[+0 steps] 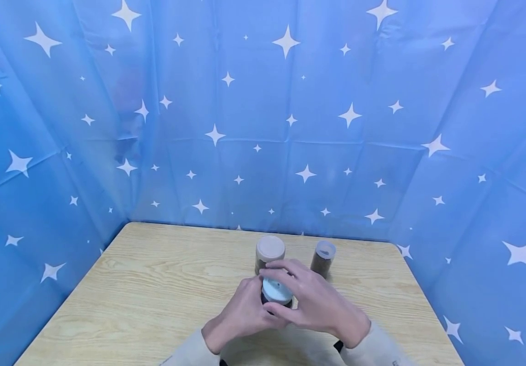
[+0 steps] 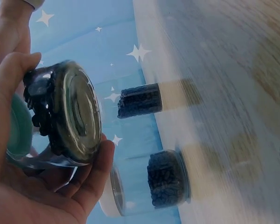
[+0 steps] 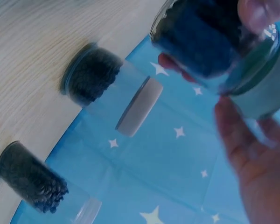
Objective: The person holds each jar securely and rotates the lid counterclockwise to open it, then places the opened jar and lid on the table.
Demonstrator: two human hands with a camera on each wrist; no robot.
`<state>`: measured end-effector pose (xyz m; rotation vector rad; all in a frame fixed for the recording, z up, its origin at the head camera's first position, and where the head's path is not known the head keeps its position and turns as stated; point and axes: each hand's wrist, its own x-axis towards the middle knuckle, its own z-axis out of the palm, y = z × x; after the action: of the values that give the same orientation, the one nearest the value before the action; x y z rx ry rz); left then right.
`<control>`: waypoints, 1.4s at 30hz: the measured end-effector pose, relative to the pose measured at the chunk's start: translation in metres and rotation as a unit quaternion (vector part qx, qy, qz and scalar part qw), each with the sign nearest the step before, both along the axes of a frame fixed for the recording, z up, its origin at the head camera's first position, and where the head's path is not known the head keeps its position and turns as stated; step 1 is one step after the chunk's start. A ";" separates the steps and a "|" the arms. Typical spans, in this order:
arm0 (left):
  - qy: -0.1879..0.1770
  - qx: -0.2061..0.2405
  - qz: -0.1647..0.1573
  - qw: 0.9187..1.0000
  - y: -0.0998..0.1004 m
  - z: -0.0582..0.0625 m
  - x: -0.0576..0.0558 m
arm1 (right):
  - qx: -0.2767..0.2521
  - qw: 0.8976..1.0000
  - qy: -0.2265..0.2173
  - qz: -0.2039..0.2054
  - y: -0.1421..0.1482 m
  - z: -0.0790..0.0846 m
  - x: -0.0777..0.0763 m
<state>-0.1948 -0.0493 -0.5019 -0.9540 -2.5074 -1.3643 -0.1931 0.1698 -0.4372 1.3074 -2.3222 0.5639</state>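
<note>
One mint-lidded jar [image 2: 67, 112] is hovering above the bench [image 1: 176, 284], its long axis running roughly upright between two equally near hands: the left hand [image 1: 246, 310] is curling its fingers round the glass, and the right hand [image 1: 315, 300] is clamping its fingers about the mint lid [image 1: 276, 290]. Beyond that jar, one white-lidded jar [image 1: 270, 250] is standing, with one slimmer jar [image 1: 322, 260] standing behind and to the right, making three jars
</note>
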 end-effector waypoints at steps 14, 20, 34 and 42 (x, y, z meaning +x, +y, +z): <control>0.059 -0.041 0.048 0.996 0.004 0.001 0.002 | -0.015 0.989 0.057 -0.139 -0.023 -0.007 0.008; 0.063 -0.031 0.055 0.996 0.006 0.001 0.003 | -0.024 0.989 0.071 -0.130 -0.026 -0.010 0.007; 0.026 -0.004 0.035 0.999 0.005 0.001 0.003 | -0.029 0.993 0.063 -0.093 -0.020 -0.008 0.005; 0.003 0.005 0.016 1.000 0.004 0.003 0.005 | -0.016 0.999 0.047 0.006 -0.007 -0.004 -0.001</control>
<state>-0.1899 -0.0454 -0.4993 -0.9101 -2.4984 -1.3604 -0.1943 0.1625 -0.4415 1.3052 -2.2223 0.5286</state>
